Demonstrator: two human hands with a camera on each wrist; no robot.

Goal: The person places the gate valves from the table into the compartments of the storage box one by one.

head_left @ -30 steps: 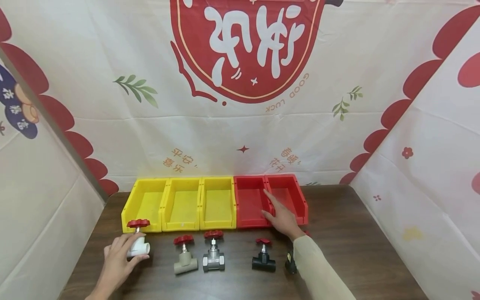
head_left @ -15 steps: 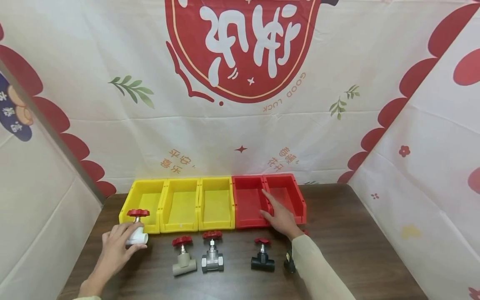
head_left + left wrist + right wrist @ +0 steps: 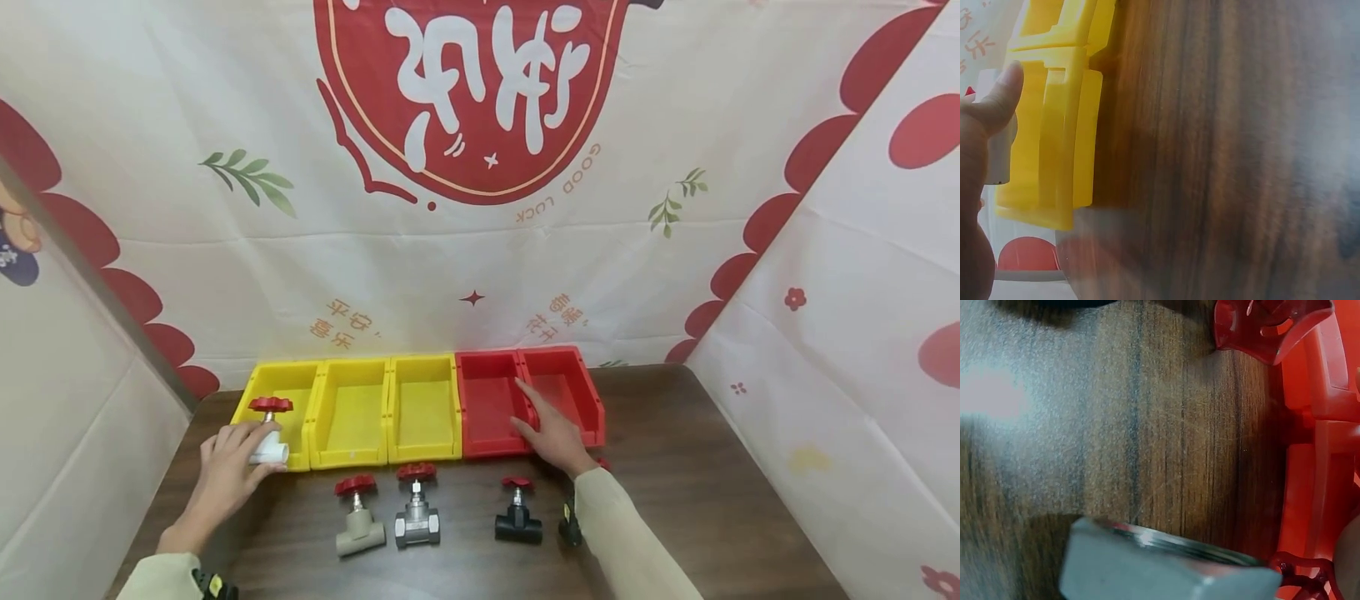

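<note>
In the head view, my left hand (image 3: 225, 479) grips a white plastic valve (image 3: 272, 451) with a red handwheel (image 3: 270, 405), held upright over the front of the leftmost yellow bin (image 3: 298, 433). The left wrist view shows my thumb (image 3: 1007, 87) on the valve's white pipe body (image 3: 999, 156), beside the bin's front lip. My right hand (image 3: 557, 436) lies at the divider between two red bins, the left one (image 3: 491, 450) and the right one (image 3: 595, 417). Its index finger and thumb are spread, and nothing is seen in its grip; its other fingers are hidden.
Along the table (image 3: 712, 500) stand a beige valve (image 3: 360, 529), a silver metal valve (image 3: 417, 521) and a black valve (image 3: 517, 523). Beneath my right forearm is another valve with a grey body (image 3: 1160, 565). Two more yellow bins (image 3: 348, 457) adjoin; a printed cloth (image 3: 405, 267) hangs behind.
My left hand has carried the white valve forward, up over the front of the leftmost yellow bin. My right hand stays at the red bins. The head view has shifted slightly.
</note>
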